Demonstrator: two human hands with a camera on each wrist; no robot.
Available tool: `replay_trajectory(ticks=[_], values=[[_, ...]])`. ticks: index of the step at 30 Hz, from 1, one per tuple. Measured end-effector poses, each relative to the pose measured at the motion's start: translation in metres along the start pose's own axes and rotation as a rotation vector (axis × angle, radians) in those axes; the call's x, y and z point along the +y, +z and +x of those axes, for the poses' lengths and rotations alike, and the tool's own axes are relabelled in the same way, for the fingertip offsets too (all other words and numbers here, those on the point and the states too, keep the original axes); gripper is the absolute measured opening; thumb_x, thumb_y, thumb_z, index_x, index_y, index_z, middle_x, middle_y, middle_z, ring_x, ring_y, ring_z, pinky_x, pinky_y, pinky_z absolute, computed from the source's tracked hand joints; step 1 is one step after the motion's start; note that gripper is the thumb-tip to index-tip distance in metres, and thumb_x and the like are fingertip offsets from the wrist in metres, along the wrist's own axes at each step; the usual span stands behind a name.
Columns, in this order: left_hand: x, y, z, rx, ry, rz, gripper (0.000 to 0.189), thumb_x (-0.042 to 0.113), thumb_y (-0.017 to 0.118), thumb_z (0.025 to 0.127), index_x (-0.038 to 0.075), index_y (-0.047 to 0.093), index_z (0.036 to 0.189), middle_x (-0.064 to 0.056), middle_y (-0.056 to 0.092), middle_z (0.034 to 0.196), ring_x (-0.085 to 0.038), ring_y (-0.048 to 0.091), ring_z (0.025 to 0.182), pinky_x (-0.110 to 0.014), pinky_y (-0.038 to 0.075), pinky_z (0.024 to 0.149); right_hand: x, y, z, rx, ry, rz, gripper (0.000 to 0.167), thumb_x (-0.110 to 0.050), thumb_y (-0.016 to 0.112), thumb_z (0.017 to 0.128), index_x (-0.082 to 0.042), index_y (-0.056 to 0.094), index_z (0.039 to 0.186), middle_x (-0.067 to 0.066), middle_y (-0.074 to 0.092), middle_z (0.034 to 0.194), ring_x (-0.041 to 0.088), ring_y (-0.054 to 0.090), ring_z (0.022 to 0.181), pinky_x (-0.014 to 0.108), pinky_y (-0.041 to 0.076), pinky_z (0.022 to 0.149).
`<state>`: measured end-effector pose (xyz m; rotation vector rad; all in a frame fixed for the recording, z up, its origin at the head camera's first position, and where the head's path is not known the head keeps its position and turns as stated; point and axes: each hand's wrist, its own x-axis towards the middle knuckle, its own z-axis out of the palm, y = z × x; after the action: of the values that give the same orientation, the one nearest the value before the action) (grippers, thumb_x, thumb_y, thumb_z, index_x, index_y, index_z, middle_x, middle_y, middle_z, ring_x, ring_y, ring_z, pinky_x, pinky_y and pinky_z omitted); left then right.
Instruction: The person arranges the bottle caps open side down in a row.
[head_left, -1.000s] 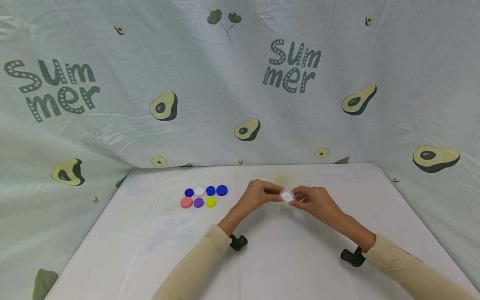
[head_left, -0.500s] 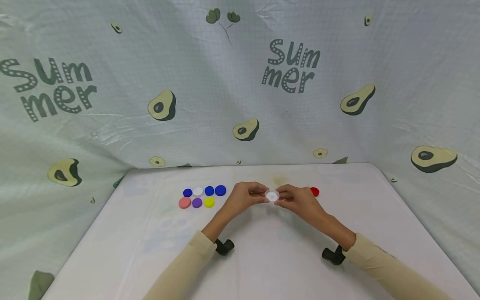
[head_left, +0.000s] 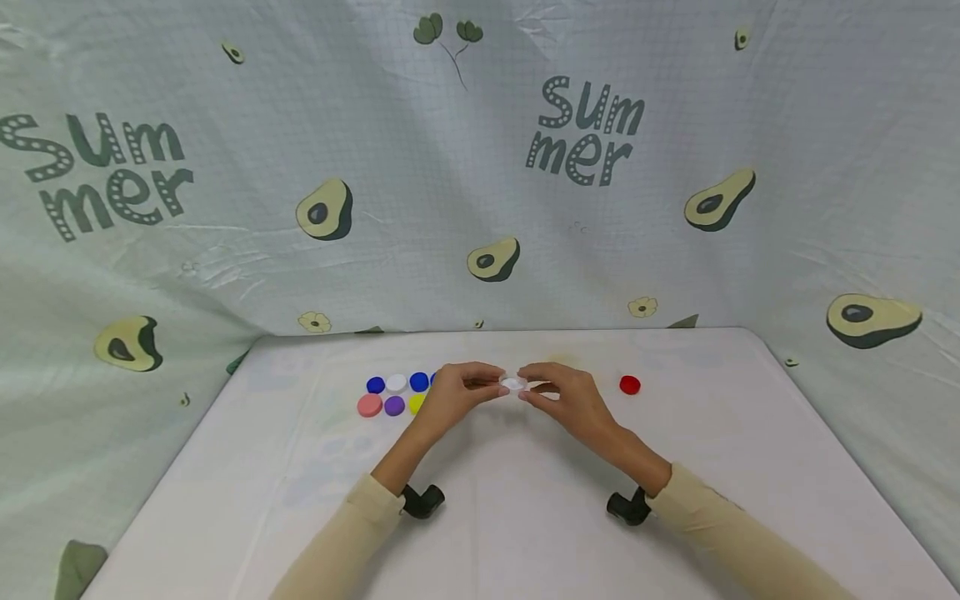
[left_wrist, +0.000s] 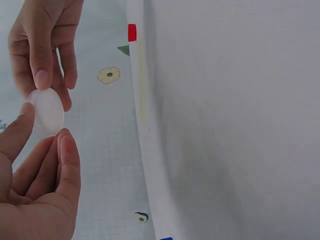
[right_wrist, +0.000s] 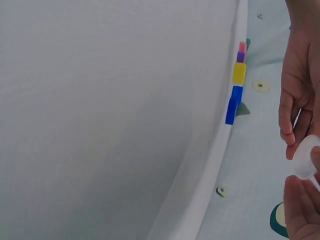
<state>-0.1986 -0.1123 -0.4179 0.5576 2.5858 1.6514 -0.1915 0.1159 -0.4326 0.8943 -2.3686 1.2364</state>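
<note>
Raised above the table, a round white cap (head_left: 513,383) with a translucent rim is held between both hands. My left hand (head_left: 453,396) pinches its left edge with thumb and fingertips. From the opposite side my right hand (head_left: 573,400) grips it between thumb and fingers. The left wrist view shows the white cap (left_wrist: 49,112) tilted nearly on edge, with the left hand (left_wrist: 45,185) below it and the right hand (left_wrist: 47,45) above. In the right wrist view the white cap (right_wrist: 304,159) is partly cut off by the frame edge.
On the white table (head_left: 525,517), left of the hands, lie coral (head_left: 370,405), purple (head_left: 394,406), yellow (head_left: 416,403), white (head_left: 396,383) and several blue caps, some partly behind my left hand. A red cap (head_left: 630,384) lies to the right. A printed cloth (head_left: 420,167) hangs behind.
Both hands have moved left with the white cap, which has changed its tilt. The red cap, hidden at first behind the right hand, now shows fully; the left hand now covers part of the cap group.
</note>
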Motion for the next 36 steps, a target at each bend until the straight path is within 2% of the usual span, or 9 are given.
replay_trajectory(ticks=[5, 9, 13, 18, 24, 27, 33, 36], values=[[-0.006, -0.004, -0.007, 0.017, -0.057, -0.018, 0.027, 0.033, 0.074, 0.095, 0.015, 0.076, 0.114, 0.001, 0.075, 0.106, -0.014, 0.072, 0.094, -0.035, 0.059, 0.089, -0.005, 0.008, 0.002, 0.007, -0.054, -0.030, 0.036, -0.001, 0.082, 0.082, -0.005, 0.073, 0.116, 0.005, 0.075, 0.112, 0.017, 0.074, 0.096, 0.030, 0.060, 0.084], [-0.007, -0.005, -0.011, 0.034, -0.059, -0.021, 0.027, 0.033, 0.071, 0.097, 0.015, 0.074, 0.117, -0.002, 0.076, 0.106, -0.017, 0.073, 0.095, -0.035, 0.059, 0.089, -0.009, 0.012, 0.005, 0.017, -0.054, -0.063, 0.029, -0.007, 0.081, 0.086, -0.007, 0.074, 0.115, 0.003, 0.077, 0.106, 0.015, 0.074, 0.091, 0.028, 0.060, 0.082], [-0.006, -0.008, -0.015, 0.065, -0.013, -0.030, 0.031, 0.025, 0.071, 0.097, 0.012, 0.070, 0.125, -0.003, 0.076, 0.107, -0.026, 0.074, 0.097, -0.034, 0.060, 0.087, -0.010, 0.015, 0.009, 0.023, -0.032, -0.021, 0.025, -0.010, 0.078, 0.090, -0.007, 0.075, 0.114, 0.003, 0.078, 0.102, 0.013, 0.075, 0.090, 0.025, 0.060, 0.079], [-0.006, -0.014, -0.023, 0.087, 0.062, 0.007, 0.035, 0.014, 0.070, 0.097, 0.009, 0.064, 0.132, -0.005, 0.077, 0.101, -0.027, 0.074, 0.091, -0.033, 0.061, 0.084, -0.010, 0.021, 0.012, -0.006, 0.022, 0.018, 0.031, -0.010, 0.077, 0.091, -0.005, 0.072, 0.121, 0.006, 0.078, 0.100, 0.013, 0.075, 0.086, 0.024, 0.060, 0.077], [-0.011, -0.025, -0.031, 0.085, 0.073, 0.036, 0.025, 0.013, 0.068, 0.099, 0.011, 0.068, 0.124, -0.007, 0.076, 0.099, -0.033, 0.073, 0.090, -0.030, 0.060, 0.079, -0.012, 0.031, 0.015, -0.085, 0.029, 0.035, 0.043, -0.013, 0.082, 0.086, -0.005, 0.070, 0.126, 0.005, 0.076, 0.100, 0.013, 0.074, 0.089, 0.023, 0.059, 0.080], [-0.013, -0.032, -0.034, 0.071, 0.095, 0.069, 0.021, 0.015, 0.069, 0.099, 0.013, 0.071, 0.120, -0.011, 0.076, 0.099, -0.034, 0.073, 0.089, -0.029, 0.059, 0.078, -0.013, 0.036, 0.018, -0.094, 0.019, 0.049, 0.043, -0.013, 0.084, 0.084, -0.004, 0.070, 0.125, 0.007, 0.075, 0.104, 0.014, 0.074, 0.090, 0.021, 0.059, 0.081], [-0.016, -0.047, -0.038, 0.034, 0.133, 0.109, 0.035, 0.012, 0.079, 0.089, 0.010, 0.071, 0.123, -0.007, 0.073, 0.111, -0.024, 0.071, 0.097, -0.031, 0.060, 0.085, -0.017, 0.045, 0.024, -0.087, 0.011, 0.064, 0.040, -0.017, 0.085, 0.083, -0.008, 0.074, 0.119, 0.002, 0.075, 0.110, 0.012, 0.073, 0.092, 0.019, 0.058, 0.080], [-0.016, -0.056, -0.038, 0.029, 0.174, 0.126, 0.042, 0.007, 0.083, 0.084, 0.006, 0.070, 0.123, -0.008, 0.071, 0.115, -0.026, 0.070, 0.098, -0.035, 0.061, 0.084, -0.020, 0.048, 0.031, -0.092, 0.008, 0.085, 0.037, -0.020, 0.084, 0.085, -0.008, 0.074, 0.118, 0.001, 0.075, 0.111, 0.012, 0.073, 0.093, 0.019, 0.058, 0.080]])
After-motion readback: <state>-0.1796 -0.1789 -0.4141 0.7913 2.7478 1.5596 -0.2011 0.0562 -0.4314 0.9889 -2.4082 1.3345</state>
